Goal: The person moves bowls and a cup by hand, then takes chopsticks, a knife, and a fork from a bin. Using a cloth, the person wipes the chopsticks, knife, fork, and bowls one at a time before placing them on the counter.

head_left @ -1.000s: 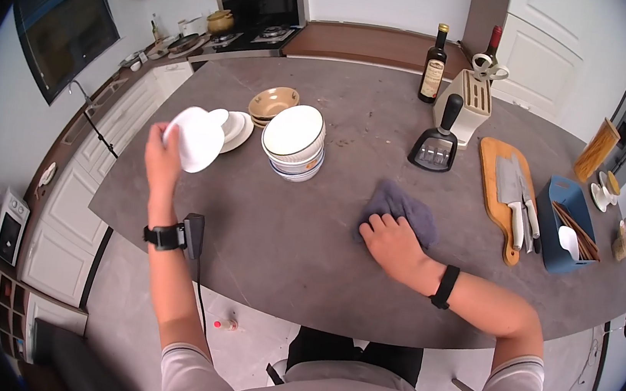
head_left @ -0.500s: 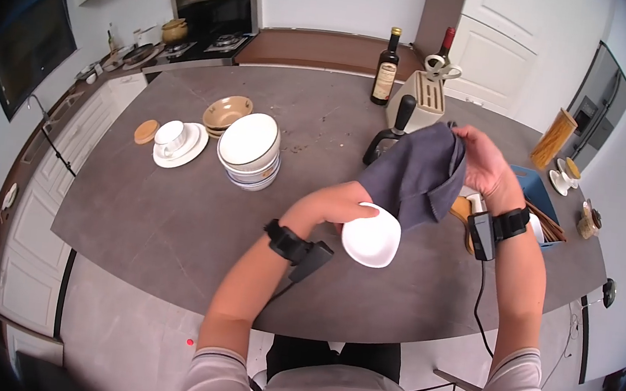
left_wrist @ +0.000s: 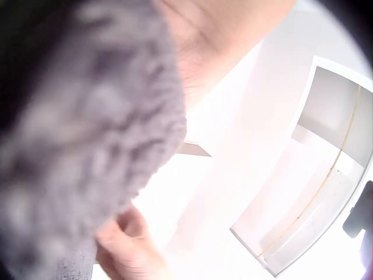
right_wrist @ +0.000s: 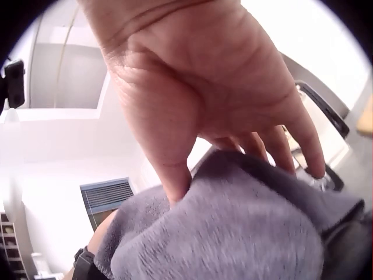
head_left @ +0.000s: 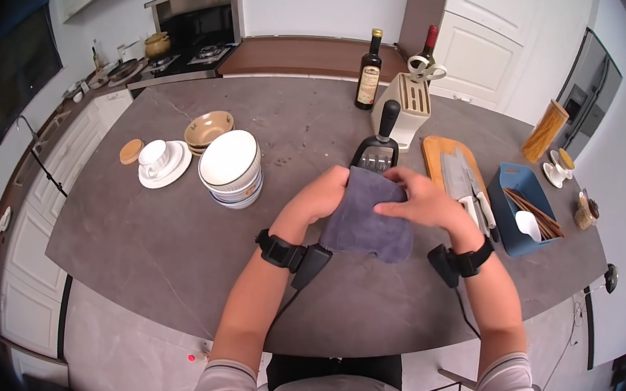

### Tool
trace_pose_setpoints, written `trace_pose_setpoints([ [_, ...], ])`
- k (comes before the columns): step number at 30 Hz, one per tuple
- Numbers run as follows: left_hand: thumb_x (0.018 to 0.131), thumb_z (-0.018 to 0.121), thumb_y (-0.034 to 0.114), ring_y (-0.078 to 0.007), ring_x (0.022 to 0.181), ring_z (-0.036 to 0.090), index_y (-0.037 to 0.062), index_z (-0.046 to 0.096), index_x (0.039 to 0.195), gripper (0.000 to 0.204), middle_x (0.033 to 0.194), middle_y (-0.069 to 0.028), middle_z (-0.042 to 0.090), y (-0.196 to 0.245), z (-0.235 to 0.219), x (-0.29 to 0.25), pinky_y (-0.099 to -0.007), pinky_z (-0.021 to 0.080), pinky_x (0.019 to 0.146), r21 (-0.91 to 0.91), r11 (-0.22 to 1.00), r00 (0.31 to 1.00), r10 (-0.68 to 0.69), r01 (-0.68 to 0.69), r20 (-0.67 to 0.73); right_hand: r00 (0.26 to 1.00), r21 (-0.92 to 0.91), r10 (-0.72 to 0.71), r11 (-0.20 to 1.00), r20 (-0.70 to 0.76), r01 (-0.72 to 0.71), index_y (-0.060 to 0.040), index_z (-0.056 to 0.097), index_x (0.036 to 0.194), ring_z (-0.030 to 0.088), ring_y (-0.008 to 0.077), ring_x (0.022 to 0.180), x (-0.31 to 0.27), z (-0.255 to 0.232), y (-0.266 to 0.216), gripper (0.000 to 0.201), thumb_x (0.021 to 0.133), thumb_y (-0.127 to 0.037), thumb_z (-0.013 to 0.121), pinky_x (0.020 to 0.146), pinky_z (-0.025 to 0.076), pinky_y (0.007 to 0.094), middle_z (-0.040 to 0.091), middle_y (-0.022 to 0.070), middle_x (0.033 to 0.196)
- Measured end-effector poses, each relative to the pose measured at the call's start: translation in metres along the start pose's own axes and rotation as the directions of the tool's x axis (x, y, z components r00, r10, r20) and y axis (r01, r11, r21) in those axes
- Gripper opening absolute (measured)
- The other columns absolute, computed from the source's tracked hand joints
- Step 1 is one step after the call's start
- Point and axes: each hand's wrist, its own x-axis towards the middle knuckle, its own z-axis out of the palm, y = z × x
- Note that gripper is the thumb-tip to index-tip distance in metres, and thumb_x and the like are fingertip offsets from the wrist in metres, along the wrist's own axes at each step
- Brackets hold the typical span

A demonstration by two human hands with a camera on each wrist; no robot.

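In the head view, a grey-purple cloth (head_left: 368, 221) hangs draped between my two hands, above the table. My left hand (head_left: 320, 196) is at the cloth's left edge, its fingers hidden behind the fabric. The small white bowl that this hand held half a second ago is covered by the cloth. From the right, my right hand (head_left: 430, 201) pinches the cloth near its top, thumb towards me. The right wrist view shows the thumb on one side of the cloth (right_wrist: 221, 233) and the fingers on the other.
Beyond the cloth stand a black-handled metal-toothed tool (head_left: 388, 123), a knife block (head_left: 396, 112) and a dark bottle (head_left: 369, 74). To the right are a cutting board (head_left: 435, 149) with knives and a blue bin (head_left: 507, 218). Stacked bowls (head_left: 230, 167) and a cup (head_left: 154, 154) on plates are left.
The left hand brought the white bowl from the left to the middle. The right hand lifted the cloth off the table and drew it over the bowl, towards the left hand.
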Motion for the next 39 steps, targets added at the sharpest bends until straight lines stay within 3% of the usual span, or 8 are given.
trace_pose_setpoints([
  [8,0.076,0.055,0.006,-0.0412,0.074,0.057,-0.0029,0.061,0.076,0.011,0.078,-0.0228,0.059,0.027,0.008,-0.024,-0.0432,0.046,0.062,0.731,0.610,0.945,0.285,-0.306,0.158,0.974,0.068,-0.089,0.995,0.210,0.076,0.0025,0.061,0.100,0.064,0.0277,0.086,0.006,0.036,-0.007,0.039,0.068,-0.013,0.077,0.077,0.048,0.0358,0.066,0.0171,0.092],
  [18,0.092,0.053,0.021,-0.0419,0.072,0.057,0.0003,0.057,0.087,0.022,0.074,-0.0236,0.058,0.054,0.005,-0.032,-0.0459,0.043,0.060,0.776,0.602,0.889,0.440,-0.190,-0.124,0.939,0.327,-0.118,0.917,-0.322,0.227,0.0010,0.058,0.106,0.064,0.0347,0.089,0.009,0.045,-0.010,0.031,0.076,0.002,0.060,0.077,0.048,0.0352,0.065,0.0202,0.091],
  [20,0.097,0.046,0.026,-0.0417,0.070,0.059,0.0014,0.050,0.091,0.026,0.070,-0.0214,0.060,0.050,0.007,-0.026,-0.0486,0.044,0.060,0.735,0.650,0.823,0.515,-0.193,-0.239,0.838,0.273,-0.093,0.921,-0.538,0.277,0.0033,0.056,0.111,0.059,0.0134,0.086,0.010,0.045,-0.016,0.040,0.073,0.011,0.053,0.080,0.047,0.0282,0.065,0.0118,0.090],
  [27,0.094,0.049,0.016,-0.0394,0.061,0.058,0.0018,0.045,0.093,0.014,0.066,-0.0217,0.059,0.042,0.008,-0.032,-0.0433,0.045,0.053,0.924,0.370,0.916,0.396,-0.092,-0.067,0.875,-0.122,-0.316,0.949,-0.367,0.291,-0.0025,0.058,0.113,0.064,0.0337,0.088,-0.004,0.024,-0.018,0.044,0.071,0.009,0.054,0.078,0.049,0.0340,0.065,0.0178,0.094],
  [29,0.095,0.047,0.014,-0.0356,0.052,0.059,0.0029,0.044,0.103,0.014,0.062,-0.0201,0.059,0.043,0.011,-0.031,-0.0410,0.046,0.051,0.760,0.638,0.945,0.309,-0.120,-0.111,0.849,-0.131,-0.379,0.925,-0.369,0.357,-0.0038,0.055,0.109,0.056,0.0409,0.092,-0.006,0.022,-0.021,0.044,0.067,0.007,0.058,0.075,0.048,0.0454,0.063,0.0195,0.096],
  [34,0.098,0.043,0.016,-0.0338,0.051,0.061,0.0047,0.038,0.119,0.024,0.067,-0.0202,0.062,0.074,0.040,-0.034,-0.0404,0.046,0.051,0.407,0.911,0.877,0.245,-0.062,-0.414,0.728,0.405,-0.058,0.800,-0.683,0.443,-0.0003,0.054,0.116,0.061,0.0141,0.092,0.003,0.035,-0.023,0.035,0.081,0.003,0.058,0.080,0.047,0.0264,0.065,0.0083,0.099],
  [36,0.099,0.040,0.017,-0.0417,0.077,0.064,0.0055,0.037,0.121,0.025,0.085,-0.0246,0.064,0.044,0.056,-0.016,-0.0444,0.048,0.065,0.558,0.809,0.611,0.539,-0.185,-0.580,0.704,0.623,0.159,0.624,-0.692,0.472,0.0009,0.053,0.116,0.059,0.0142,0.095,0.009,0.051,-0.036,0.033,0.083,0.003,0.056,0.083,0.046,0.0264,0.063,0.0078,0.103],
  [39,0.097,0.045,0.018,-0.0432,0.080,0.064,0.0068,0.041,0.123,0.029,0.083,-0.0245,0.064,0.047,0.054,-0.016,-0.0445,0.049,0.066,0.576,0.809,0.720,0.469,-0.117,-0.512,0.696,0.801,0.399,0.342,-0.597,0.491,0.0009,0.051,0.119,0.056,0.0153,0.102,0.013,0.059,-0.030,0.031,0.089,0.002,0.051,0.089,0.044,0.0273,0.060,0.0075,0.110],
])
